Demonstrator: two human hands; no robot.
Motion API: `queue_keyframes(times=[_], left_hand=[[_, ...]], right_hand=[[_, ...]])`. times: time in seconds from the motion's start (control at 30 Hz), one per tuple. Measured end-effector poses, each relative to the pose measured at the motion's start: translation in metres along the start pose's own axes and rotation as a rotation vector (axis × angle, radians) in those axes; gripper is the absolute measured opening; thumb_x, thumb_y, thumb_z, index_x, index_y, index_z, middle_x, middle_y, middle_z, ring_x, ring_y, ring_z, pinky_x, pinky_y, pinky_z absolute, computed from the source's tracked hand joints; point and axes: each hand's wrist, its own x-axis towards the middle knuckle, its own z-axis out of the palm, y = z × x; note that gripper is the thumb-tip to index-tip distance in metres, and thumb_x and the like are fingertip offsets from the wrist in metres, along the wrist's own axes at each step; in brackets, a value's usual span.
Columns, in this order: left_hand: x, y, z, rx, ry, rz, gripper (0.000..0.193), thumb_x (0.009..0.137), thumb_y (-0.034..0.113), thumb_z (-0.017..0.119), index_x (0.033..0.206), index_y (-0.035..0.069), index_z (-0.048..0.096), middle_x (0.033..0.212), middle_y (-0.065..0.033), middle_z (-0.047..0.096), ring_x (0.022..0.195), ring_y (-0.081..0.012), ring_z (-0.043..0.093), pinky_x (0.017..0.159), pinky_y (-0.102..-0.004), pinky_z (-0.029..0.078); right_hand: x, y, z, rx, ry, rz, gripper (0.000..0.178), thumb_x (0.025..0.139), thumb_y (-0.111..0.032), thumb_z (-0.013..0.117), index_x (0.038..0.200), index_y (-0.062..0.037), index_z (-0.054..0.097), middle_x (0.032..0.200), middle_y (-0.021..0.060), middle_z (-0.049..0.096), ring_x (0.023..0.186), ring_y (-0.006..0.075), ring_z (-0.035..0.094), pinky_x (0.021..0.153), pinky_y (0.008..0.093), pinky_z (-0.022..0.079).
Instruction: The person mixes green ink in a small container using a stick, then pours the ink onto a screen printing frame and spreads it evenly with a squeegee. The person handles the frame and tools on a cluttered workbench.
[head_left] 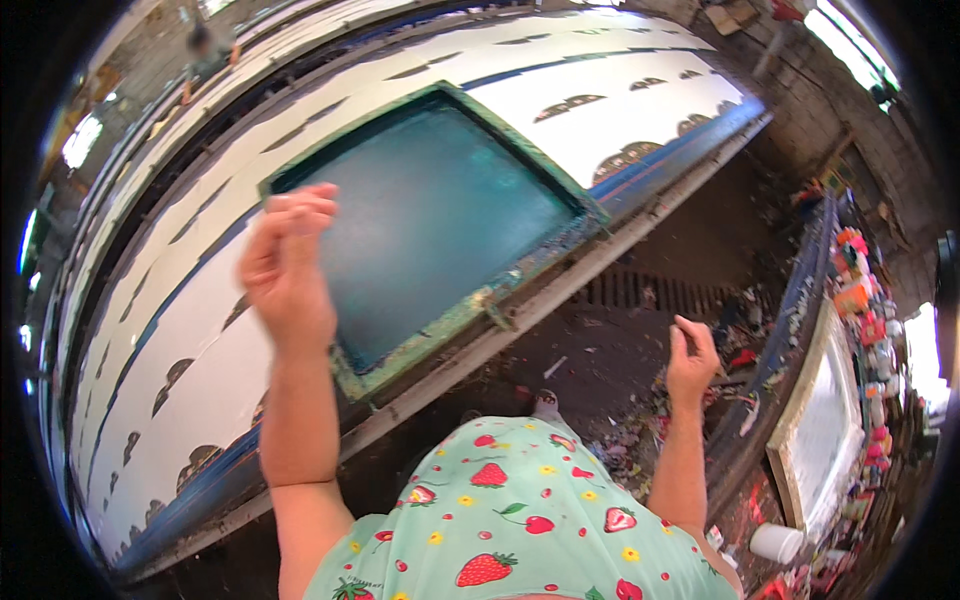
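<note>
A screen-printing frame (430, 355), with green-stained wooden sides and a dark teal mesh, lies flat on a long sloping table of white cloth (225, 325). The cloth carries rows of dark half-round printed motifs. My left hand (288, 262) is raised over the frame's left side, its fingers curled together and slightly blurred; nothing shows in it. Whether it touches the frame I cannot tell. Off the table's near edge, my right hand (694, 362) hangs above the dark floor with loosely closed fingers and no object visible in it.
A metal rail (640, 222) runs along the table's near edge. At the right, a pale framed screen (822, 425) leans by a bench, near a white bucket (776, 543) and several coloured containers (855, 295). Litter covers parts of the floor. Another person (207, 58) stands far left, beyond the tables.
</note>
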Motion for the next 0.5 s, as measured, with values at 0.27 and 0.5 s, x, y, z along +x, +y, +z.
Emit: queue_keyframes(times=[0.27,0.5], left_hand=[[0.063,0.138,0.055,0.313,-0.419,0.966,0.023,0.116,0.015,0.063,0.124,0.0,0.079,0.132,-0.0224,0.077,0.134,-0.0425,0.07,0.123,-0.058,0.05],[0.072,0.146,0.101,0.3,-0.49,1.121,0.023,0.113,0.017,0.066,0.126,0.0,0.077,0.134,-0.0231,0.075,0.135,-0.0431,0.069,0.123,-0.0578,0.049]], right_hand=[[0.033,0.011,0.005,0.122,-0.028,0.022,0.015,0.104,0.004,0.075,0.118,0.0024,0.08,0.107,0.0086,0.077,0.096,0.0161,0.072,0.087,0.0302,0.057],[0.062,0.045,-0.013,0.109,0.027,-0.044,0.014,0.105,0.005,0.071,0.116,0.0037,0.08,0.107,0.0107,0.078,0.098,0.0192,0.075,0.089,0.0326,0.059]])
